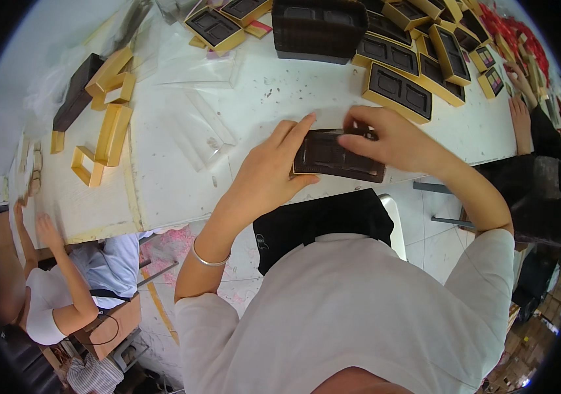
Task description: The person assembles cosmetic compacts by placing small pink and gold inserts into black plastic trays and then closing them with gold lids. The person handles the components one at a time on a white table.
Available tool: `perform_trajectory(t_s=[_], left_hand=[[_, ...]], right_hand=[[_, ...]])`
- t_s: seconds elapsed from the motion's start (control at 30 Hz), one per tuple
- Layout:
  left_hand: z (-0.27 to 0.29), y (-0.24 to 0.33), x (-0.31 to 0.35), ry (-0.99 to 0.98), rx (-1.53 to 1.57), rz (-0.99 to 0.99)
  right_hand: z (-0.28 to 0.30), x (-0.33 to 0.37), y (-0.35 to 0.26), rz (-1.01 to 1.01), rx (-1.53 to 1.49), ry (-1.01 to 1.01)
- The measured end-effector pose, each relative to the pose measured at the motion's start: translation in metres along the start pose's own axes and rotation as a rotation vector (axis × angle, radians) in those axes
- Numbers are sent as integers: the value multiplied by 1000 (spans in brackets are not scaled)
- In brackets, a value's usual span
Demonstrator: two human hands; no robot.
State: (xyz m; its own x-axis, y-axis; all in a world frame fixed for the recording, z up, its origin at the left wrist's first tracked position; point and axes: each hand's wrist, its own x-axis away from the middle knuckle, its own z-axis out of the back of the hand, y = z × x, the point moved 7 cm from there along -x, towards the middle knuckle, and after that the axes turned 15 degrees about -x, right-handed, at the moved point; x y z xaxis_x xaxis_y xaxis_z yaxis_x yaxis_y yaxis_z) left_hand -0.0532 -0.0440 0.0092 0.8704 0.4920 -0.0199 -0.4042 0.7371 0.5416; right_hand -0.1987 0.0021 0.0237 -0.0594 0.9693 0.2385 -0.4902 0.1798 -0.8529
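A white table (175, 177) curves across the view, its near edge before the seated person. On its far right side crowds a group of gold boxes (393, 107), many lined with dark trays. Beside them, at the far middle, stands a tall stack (320, 29) of dark trays. On the left lie bare gold frames (113, 134), next to a long dark block (77, 95), perhaps more trays. Between these frames and the person's hands, a clear sleeve (202, 131) lies on the table.

At the near edge, the left hand (264, 174) is closed around the left end of a dark tray (334, 157), thumb at the near side, fingers at the far side. The right hand (392, 138) bends over the right end, thumb and fingers curled narrowly; whether it pinches the tray or only touches it, I cannot tell. The tray lies flat-side up between both hands; whether there is a box or another tray beneath it is unclear.

The step in hand seems to be seating or separating the tray. The next move likely calls for the left hand to hold steady while the right works along that end.
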Motion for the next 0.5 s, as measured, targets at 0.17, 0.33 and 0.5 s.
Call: perform_trajectory(t_s=[0.17, 0.33, 0.5], left_hand=[[1, -3, 2, 15, 2, 29], [-2, -9, 4, -19, 95, 83], [-1, -6, -1, -20, 56, 52]], right_hand=[[8, 10, -34, 446, 519, 224], [9, 43, -36, 600, 490, -128], [-14, 52, -12, 829, 796, -20]])
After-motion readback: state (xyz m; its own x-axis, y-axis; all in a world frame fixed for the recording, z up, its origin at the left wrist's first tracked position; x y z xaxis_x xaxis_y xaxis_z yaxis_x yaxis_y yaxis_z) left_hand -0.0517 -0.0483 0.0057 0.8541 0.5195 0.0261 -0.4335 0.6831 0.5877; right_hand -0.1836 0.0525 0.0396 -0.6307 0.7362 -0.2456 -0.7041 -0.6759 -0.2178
